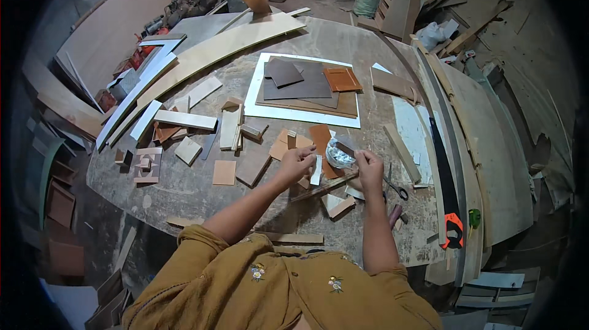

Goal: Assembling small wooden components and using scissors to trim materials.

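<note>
Hands meet over the near middle of a round, dusty desk (184, 189); the left hand (299, 161) is curled, its fingertips pinching the top of a small pale strip (316, 170) that stands roughly upright between the two hands; the right hand (369, 167) is also closed, thumb and fingers pinched together near a crumpled clear plastic bag (338, 154), though whether it actually grips the bag or something smaller I cannot tell. Under the hands a long thin wooden stick (325, 186) lies slanted on the desk; just right of the right hand sits a pair of scissors (396, 189) with dark handles. Small offcuts of wood and board lie scattered to the left, among them a square tan piece (224, 172) and a pale block (188, 150); farther back a white sheet (261, 93) carries several dark brown laminate samples (300, 81) and one orange-brown panel (342, 79). A long curved plywood strip (215, 50) runs across the far left of the desk; along the right edge lies a hand saw with an orange handle (453, 232), and a small green object (473, 216) sits just beside it. Mustard-yellow sleeves (202, 250) with small embroidered flowers fill the lower edge.
</note>
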Demonstrator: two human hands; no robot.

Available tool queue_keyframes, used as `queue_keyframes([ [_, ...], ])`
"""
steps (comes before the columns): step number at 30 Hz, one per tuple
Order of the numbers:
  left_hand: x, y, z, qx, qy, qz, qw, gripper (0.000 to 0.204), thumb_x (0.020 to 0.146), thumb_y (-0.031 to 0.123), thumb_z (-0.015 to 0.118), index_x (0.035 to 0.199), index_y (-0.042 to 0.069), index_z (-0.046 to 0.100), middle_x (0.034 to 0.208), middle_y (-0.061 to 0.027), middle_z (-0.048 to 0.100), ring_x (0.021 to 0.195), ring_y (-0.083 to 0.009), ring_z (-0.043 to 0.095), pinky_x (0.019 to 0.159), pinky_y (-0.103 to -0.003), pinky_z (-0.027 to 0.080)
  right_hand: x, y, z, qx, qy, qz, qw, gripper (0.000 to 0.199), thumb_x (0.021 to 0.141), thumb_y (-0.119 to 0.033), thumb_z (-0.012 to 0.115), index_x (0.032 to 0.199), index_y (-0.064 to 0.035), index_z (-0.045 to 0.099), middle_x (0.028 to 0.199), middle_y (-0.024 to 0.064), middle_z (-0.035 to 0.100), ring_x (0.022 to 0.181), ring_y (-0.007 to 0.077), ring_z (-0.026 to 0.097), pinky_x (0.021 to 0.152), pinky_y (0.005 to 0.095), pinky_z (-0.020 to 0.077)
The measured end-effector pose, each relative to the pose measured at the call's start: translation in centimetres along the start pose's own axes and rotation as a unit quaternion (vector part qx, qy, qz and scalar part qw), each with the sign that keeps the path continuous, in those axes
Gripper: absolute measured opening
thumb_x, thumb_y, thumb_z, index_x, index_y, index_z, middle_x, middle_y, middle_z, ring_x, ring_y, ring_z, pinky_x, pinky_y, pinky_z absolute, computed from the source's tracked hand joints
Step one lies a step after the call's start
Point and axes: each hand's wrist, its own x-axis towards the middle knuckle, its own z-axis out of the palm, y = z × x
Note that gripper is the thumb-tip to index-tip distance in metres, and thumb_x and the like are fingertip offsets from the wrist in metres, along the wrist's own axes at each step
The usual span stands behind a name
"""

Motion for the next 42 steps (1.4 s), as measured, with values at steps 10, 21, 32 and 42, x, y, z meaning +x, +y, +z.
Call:
queue_keyframes([
  [10, -0.1, 5.5, -0.5, -0.197, -0.014, -0.113, 0.974, 0.023, 0.087, 0.018, 0.053, 0.07, 0.003, 0.055, 0.062, -0.0003, 0.05, 0.051, -0.0084, 0.047, 0.048, -0.023, 0.041, -3.9, -5.8, -0.4, -0.045, -0.113, -0.137, 0.983, 0.019, 0.079, -0.007, 0.065, 0.097, -0.0031, 0.069, 0.067, 0.0016, 0.051, 0.06, 0.0076, 0.048, 0.05, 0.0212, 0.0371],
  [21, 0.0, 6.5, -0.9, -0.187, -0.01, -0.082, 0.979, 0.023, 0.088, 0.022, 0.052, 0.077, 0.003, 0.059, 0.066, -0.0035, 0.059, 0.055, -0.0109, 0.058, 0.052, -0.024, 0.045, -5.1, -8.2, -0.1, -0.144, -0.008, -0.263, 0.954, 0.025, 0.074, 0.0, 0.066, 0.099, -0.0028, 0.068, 0.068, 0.0059, 0.049, 0.059, 0.0159, 0.048, 0.052, 0.028, 0.0389],
  [32, 0.3, 6.7, -2.1, -0.224, 0.025, -0.096, 0.97, 0.019, 0.086, 0.024, 0.055, 0.081, 0.007, 0.059, 0.067, -0.0026, 0.061, 0.056, -0.0115, 0.061, 0.05, -0.022, 0.046, -5.7, -9.7, -1.5, -0.133, -0.044, -0.214, 0.967, 0.017, 0.077, -0.001, 0.064, 0.094, -0.0006, 0.065, 0.072, 0.0064, 0.057, 0.062, 0.0129, 0.053, 0.056, 0.0251, 0.0415],
  [42, 0.2, 7.3, -1.2, -0.12, 0.036, -0.017, 0.992, 0.025, 0.087, 0.017, 0.053, 0.064, 0.006, 0.052, 0.056, 0.0005, 0.05, 0.046, -0.0085, 0.048, 0.045, -0.023, 0.04, -5.0, -9.5, -0.4, -0.07, 0.018, -0.344, 0.936, 0.026, 0.071, 0.012, 0.064, 0.09, -0.0047, 0.07, 0.082, 0.0054, 0.057, 0.073, 0.0153, 0.057, 0.063, 0.0239, 0.0452],
])
